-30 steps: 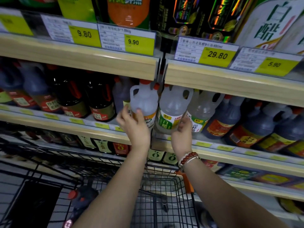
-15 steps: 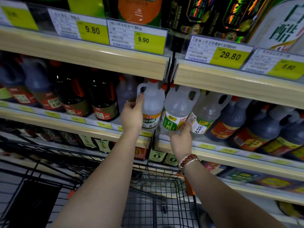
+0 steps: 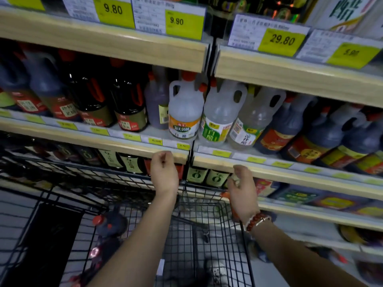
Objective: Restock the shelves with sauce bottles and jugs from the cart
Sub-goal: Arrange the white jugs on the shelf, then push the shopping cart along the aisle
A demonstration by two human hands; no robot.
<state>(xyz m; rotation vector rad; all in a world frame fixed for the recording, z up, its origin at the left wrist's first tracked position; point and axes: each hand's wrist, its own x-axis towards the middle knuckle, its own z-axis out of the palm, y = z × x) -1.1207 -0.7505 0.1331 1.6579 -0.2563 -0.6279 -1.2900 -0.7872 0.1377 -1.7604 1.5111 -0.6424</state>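
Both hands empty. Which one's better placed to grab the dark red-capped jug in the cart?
Left. The left hand hangs empty nearer the side of the cart where the dark jug lies; the right hand would have to cross over.

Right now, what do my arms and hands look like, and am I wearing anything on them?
Both forearms are bare, with no sleeves in view. Neither the left hand nor the right hand wears a glove. The right wrist carries a bracelet of round reddish-brown beads with a thin silvery band beside it. The left wrist is bare.
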